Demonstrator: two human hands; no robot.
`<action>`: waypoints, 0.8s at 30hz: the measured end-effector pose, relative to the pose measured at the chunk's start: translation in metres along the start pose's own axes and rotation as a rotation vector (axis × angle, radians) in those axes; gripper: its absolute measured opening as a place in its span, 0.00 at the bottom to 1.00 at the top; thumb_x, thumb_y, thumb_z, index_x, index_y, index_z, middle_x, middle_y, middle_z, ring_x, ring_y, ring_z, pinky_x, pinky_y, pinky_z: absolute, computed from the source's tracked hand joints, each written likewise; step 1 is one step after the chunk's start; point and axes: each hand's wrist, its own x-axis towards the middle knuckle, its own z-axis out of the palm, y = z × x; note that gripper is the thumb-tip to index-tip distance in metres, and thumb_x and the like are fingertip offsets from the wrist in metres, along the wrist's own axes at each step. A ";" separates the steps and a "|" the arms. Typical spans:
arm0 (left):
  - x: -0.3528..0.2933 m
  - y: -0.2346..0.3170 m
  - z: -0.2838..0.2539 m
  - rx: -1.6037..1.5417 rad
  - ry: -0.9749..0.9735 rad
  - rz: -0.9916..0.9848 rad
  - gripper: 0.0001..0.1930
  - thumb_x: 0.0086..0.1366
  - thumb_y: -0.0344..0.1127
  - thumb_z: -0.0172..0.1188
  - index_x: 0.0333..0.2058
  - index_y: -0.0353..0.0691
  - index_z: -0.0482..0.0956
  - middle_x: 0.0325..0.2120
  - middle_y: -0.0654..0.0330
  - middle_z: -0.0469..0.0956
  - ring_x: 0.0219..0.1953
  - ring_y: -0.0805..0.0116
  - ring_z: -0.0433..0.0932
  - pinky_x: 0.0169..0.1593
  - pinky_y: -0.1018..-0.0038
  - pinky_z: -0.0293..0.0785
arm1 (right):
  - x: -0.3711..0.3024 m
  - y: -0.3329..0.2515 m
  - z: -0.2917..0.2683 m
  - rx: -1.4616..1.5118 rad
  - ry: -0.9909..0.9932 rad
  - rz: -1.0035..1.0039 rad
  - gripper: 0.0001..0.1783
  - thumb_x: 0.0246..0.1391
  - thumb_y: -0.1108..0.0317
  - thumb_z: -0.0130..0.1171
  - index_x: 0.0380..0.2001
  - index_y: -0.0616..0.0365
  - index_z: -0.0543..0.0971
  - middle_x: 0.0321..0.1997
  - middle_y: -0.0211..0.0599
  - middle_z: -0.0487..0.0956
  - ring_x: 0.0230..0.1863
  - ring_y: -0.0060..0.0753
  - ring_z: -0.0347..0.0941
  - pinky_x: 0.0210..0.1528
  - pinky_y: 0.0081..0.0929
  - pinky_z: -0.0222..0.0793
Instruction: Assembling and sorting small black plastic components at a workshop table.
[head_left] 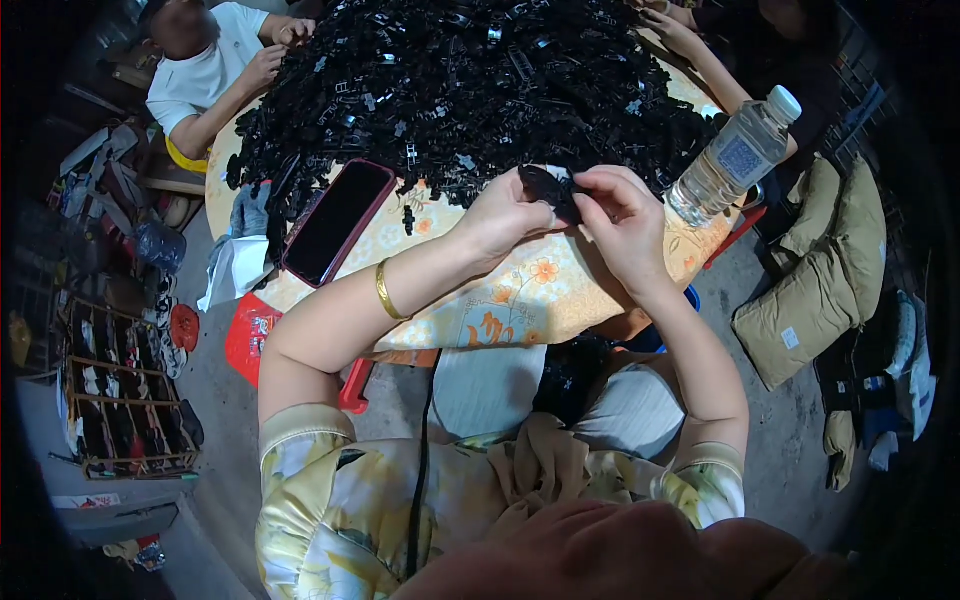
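Note:
A small black plastic part is held between my two hands above the near side of the table. My left hand is closed around its left end, a gold bangle on that wrist. At its right edge, thumb and fingers of my right hand pinch together. The exact kind of part cannot be made out. Just beyond my hands rises a large heap of black plastic parts, with some shiny metal bits among them. One loose black piece lies apart from the heap, left of my left hand.
A dark phone in a red case lies left on the flowered tablecloth. A clear water bottle stands at the right edge. People's arms reach to the heap from far left and far right. Stuffed sacks lie right, a rack left.

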 end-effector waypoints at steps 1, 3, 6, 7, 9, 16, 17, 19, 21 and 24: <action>-0.002 0.000 0.002 -0.091 0.032 0.025 0.16 0.57 0.19 0.50 0.46 0.33 0.67 0.41 0.56 0.73 0.43 0.67 0.76 0.50 0.72 0.75 | 0.000 0.001 0.000 0.001 -0.002 0.002 0.08 0.46 0.81 0.59 0.33 0.65 0.77 0.39 0.34 0.75 0.38 0.21 0.73 0.39 0.15 0.72; -0.001 -0.004 0.001 -0.125 0.061 0.065 0.18 0.58 0.20 0.51 0.48 0.36 0.65 0.42 0.58 0.72 0.43 0.69 0.75 0.51 0.72 0.74 | -0.001 0.002 -0.002 -0.026 -0.005 -0.048 0.08 0.46 0.81 0.59 0.32 0.65 0.78 0.39 0.36 0.76 0.38 0.22 0.74 0.39 0.16 0.72; -0.001 -0.005 0.000 -0.080 0.054 0.072 0.18 0.56 0.21 0.57 0.46 0.34 0.67 0.36 0.59 0.74 0.38 0.74 0.75 0.44 0.78 0.75 | -0.002 0.000 -0.010 -0.086 -0.051 -0.023 0.07 0.45 0.81 0.59 0.31 0.65 0.78 0.38 0.36 0.77 0.37 0.22 0.74 0.38 0.17 0.72; 0.000 -0.003 -0.001 -0.079 0.053 0.072 0.18 0.56 0.21 0.57 0.46 0.34 0.67 0.36 0.59 0.74 0.38 0.74 0.75 0.44 0.78 0.75 | -0.002 -0.002 -0.011 -0.086 -0.050 -0.023 0.07 0.45 0.81 0.59 0.31 0.65 0.78 0.38 0.36 0.77 0.37 0.22 0.74 0.38 0.17 0.72; 0.000 0.000 -0.001 -0.045 0.024 0.087 0.18 0.56 0.21 0.58 0.46 0.32 0.68 0.35 0.59 0.76 0.37 0.73 0.77 0.44 0.78 0.76 | -0.003 -0.005 -0.013 -0.034 0.039 -0.081 0.06 0.44 0.81 0.60 0.29 0.65 0.79 0.35 0.37 0.78 0.36 0.24 0.75 0.37 0.19 0.72; 0.000 -0.001 0.001 -0.058 0.038 0.108 0.19 0.56 0.20 0.57 0.48 0.31 0.67 0.34 0.58 0.76 0.36 0.71 0.78 0.43 0.77 0.77 | -0.003 -0.007 -0.015 -0.249 0.056 -0.387 0.08 0.41 0.81 0.63 0.28 0.62 0.80 0.34 0.40 0.78 0.34 0.33 0.76 0.35 0.23 0.71; -0.001 0.000 0.001 -0.040 0.036 0.098 0.19 0.57 0.21 0.57 0.48 0.31 0.67 0.36 0.57 0.76 0.38 0.70 0.78 0.44 0.76 0.78 | -0.003 -0.007 -0.016 -0.296 0.037 -0.438 0.09 0.39 0.81 0.63 0.29 0.62 0.79 0.34 0.41 0.77 0.33 0.35 0.75 0.34 0.24 0.71; -0.001 0.000 0.002 -0.022 0.034 0.088 0.20 0.57 0.21 0.57 0.49 0.31 0.67 0.37 0.56 0.76 0.39 0.70 0.78 0.45 0.75 0.78 | -0.003 -0.008 -0.018 -0.343 0.017 -0.489 0.11 0.38 0.81 0.63 0.30 0.61 0.79 0.34 0.41 0.77 0.33 0.36 0.75 0.33 0.26 0.71; -0.001 -0.001 0.001 -0.080 0.023 0.109 0.20 0.59 0.23 0.56 0.50 0.31 0.66 0.39 0.55 0.76 0.40 0.69 0.78 0.46 0.74 0.77 | 0.000 -0.013 -0.021 -0.455 -0.051 -0.590 0.16 0.36 0.82 0.62 0.34 0.59 0.78 0.34 0.41 0.76 0.32 0.38 0.74 0.32 0.28 0.71; -0.002 -0.001 -0.001 -0.142 0.026 0.099 0.19 0.61 0.25 0.55 0.51 0.31 0.65 0.42 0.52 0.76 0.42 0.67 0.78 0.48 0.74 0.77 | 0.000 -0.012 -0.018 -0.504 -0.047 -0.675 0.18 0.34 0.82 0.61 0.35 0.59 0.77 0.34 0.40 0.75 0.32 0.40 0.73 0.31 0.30 0.70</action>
